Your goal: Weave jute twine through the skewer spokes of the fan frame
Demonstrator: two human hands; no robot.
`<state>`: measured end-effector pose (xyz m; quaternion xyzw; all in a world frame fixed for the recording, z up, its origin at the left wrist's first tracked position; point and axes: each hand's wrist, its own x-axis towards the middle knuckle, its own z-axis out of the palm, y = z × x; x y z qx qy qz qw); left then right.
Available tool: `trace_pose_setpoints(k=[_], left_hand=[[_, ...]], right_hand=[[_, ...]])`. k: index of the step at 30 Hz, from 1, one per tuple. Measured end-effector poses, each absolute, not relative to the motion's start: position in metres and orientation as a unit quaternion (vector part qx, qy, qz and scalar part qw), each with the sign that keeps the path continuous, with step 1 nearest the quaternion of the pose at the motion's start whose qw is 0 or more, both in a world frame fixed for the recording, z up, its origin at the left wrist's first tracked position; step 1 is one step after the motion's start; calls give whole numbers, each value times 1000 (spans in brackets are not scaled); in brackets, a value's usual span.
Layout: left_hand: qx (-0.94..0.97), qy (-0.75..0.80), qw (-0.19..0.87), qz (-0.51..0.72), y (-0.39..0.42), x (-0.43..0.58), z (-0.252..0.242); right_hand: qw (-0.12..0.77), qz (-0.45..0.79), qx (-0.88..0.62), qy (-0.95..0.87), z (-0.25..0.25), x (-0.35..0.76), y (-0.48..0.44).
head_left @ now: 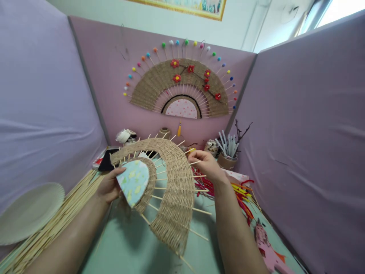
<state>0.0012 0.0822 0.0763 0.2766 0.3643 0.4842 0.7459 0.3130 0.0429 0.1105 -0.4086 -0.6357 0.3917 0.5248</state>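
I hold a half-round woven fan (pixel 173 190) of tan twine on thin wooden sticks, tilted up above the green table (pixel 131 243). My left hand (pixel 110 187) grips its pale blue patterned paper centre (pixel 133 182), thumb on top. My right hand (pixel 205 163) is closed in a pinch at the outer rim, around the stick ends and the twine there.
A finished fan (pixel 182 89) with red flowers and coloured pompoms hangs on the pink back wall. A bundle of long sticks (pixel 54 224) and a white paper plate (pixel 28 211) lie at left. Red and yellow strips (pixel 242 198), jars of tools (pixel 226 152) and a pink glue gun (pixel 268 247) sit at right.
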Motion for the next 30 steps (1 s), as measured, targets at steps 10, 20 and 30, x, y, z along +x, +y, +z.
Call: trace_pose_setpoints(k=[10,20,30], left_hand=[[189,379,752,505,41,-40,26],[143,446,736,488,34,-34,15],[153,468,728,477,40,-30,12]], right_hand=[[379,476,-356,-710,103,301,44],[370,503,-368,-689,98,299,45],[375,491,-409,-671,107,301,39]])
